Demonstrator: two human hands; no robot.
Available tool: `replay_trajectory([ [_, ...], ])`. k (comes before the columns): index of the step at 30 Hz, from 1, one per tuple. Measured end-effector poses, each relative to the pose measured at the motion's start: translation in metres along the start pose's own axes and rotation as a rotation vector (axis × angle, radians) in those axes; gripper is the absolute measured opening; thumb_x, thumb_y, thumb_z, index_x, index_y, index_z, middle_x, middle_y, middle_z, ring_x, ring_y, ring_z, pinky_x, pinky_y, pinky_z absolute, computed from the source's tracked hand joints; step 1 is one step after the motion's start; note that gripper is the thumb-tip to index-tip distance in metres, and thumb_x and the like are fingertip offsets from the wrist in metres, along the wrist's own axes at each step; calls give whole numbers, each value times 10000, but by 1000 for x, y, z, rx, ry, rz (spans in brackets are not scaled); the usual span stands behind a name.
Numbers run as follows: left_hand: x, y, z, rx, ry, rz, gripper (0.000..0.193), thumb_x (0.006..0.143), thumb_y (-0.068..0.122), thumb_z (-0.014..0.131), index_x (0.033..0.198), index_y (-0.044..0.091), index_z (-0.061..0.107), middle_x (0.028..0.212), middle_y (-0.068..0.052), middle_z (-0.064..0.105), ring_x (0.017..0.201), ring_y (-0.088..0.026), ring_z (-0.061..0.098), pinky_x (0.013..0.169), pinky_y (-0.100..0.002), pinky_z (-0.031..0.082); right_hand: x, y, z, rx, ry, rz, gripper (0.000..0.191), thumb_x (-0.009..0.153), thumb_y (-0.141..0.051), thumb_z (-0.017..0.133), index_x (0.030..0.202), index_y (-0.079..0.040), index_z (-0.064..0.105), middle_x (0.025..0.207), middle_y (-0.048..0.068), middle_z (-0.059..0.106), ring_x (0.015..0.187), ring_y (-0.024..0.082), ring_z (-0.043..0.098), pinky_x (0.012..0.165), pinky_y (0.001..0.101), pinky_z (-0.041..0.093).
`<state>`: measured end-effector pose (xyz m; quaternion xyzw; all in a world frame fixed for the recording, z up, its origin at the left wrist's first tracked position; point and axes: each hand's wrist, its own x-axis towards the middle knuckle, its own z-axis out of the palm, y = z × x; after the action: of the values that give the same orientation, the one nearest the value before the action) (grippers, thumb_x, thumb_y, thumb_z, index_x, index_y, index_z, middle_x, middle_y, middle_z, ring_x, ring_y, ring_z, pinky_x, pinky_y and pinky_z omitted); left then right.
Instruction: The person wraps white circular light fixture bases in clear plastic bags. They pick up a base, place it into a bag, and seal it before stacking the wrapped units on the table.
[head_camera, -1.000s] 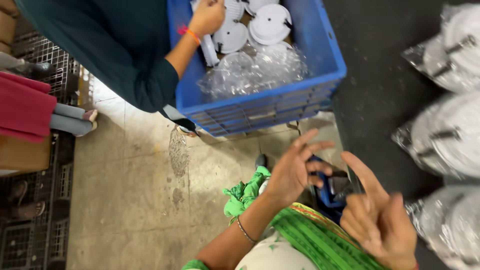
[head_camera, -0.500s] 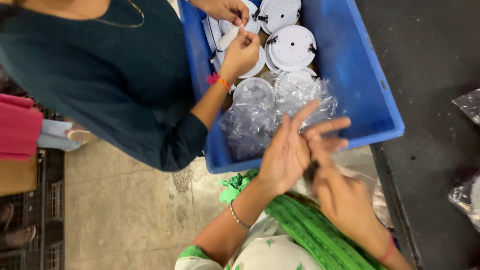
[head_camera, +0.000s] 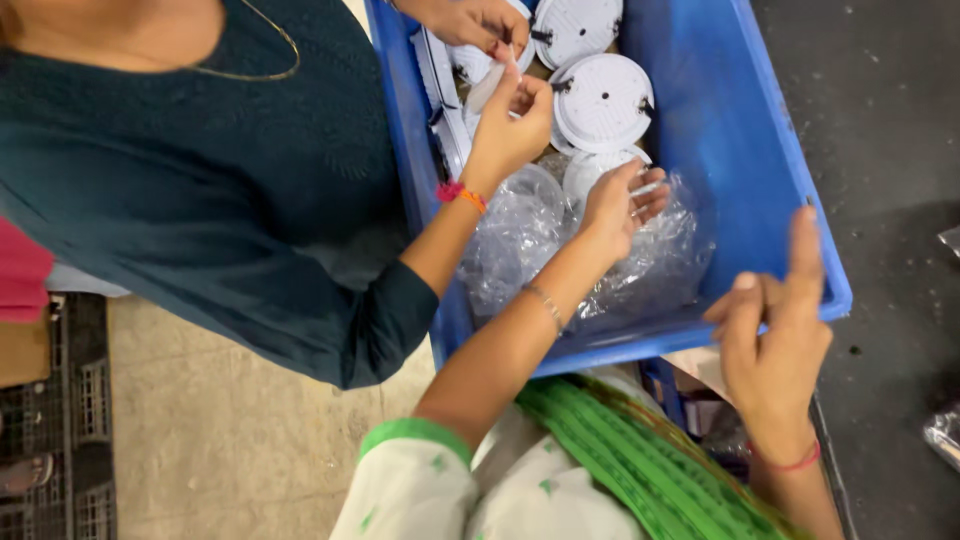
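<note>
The left hand (head_camera: 615, 205) reaches into the blue crate (head_camera: 770, 190) at the centre of the frame, its fingers spread and curled onto a clear plastic bag (head_camera: 655, 265); it touches the film, but whether it has pinched it cannot be told. The right hand (head_camera: 775, 330) hangs at the lower right, just in front of the crate's near rim, fingers loosely apart and holding nothing.

The bag lies crumpled in the near half of the crate, beside another clear bag (head_camera: 515, 235) to its left. Behind them, toward the top of the frame, round white discs (head_camera: 603, 100) lie bare in the crate, some stacked on edge along the left wall.

A co-worker in a dark teal top (head_camera: 230, 190) fills the upper left; both of that person's hands (head_camera: 510, 125) are inside the crate at the top centre, pinching a small pale piece between the fingertips.

Judging by how things lie, the work looks well short of finished: several discs sit unwrapped, and the bags in front look slack and partly empty. A dark table (head_camera: 890, 120) runs down the right side, with more bagged goods at its edge.
</note>
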<state>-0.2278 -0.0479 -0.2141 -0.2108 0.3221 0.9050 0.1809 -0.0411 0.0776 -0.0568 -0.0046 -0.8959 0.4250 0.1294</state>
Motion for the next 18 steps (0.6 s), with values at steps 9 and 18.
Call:
replay_trajectory([
  [9,137,54,-46,425,774,655,634,777,190,916,1175,-184,594,1114,-245,673,967,-286,693,846,-350,556,29,44,39,-323,118,52,173,1013,-159,671,1153,-160,773,608,80,569,499,217,553,522,362,426],
  [18,159,69,-53,289,614,474,617,673,180,926,1117,-131,632,1067,-213,701,905,-283,698,798,-378,574,38,36,43,-301,148,93,142,1000,-142,670,1100,-152,770,565,53,508,477,174,500,501,353,377],
])
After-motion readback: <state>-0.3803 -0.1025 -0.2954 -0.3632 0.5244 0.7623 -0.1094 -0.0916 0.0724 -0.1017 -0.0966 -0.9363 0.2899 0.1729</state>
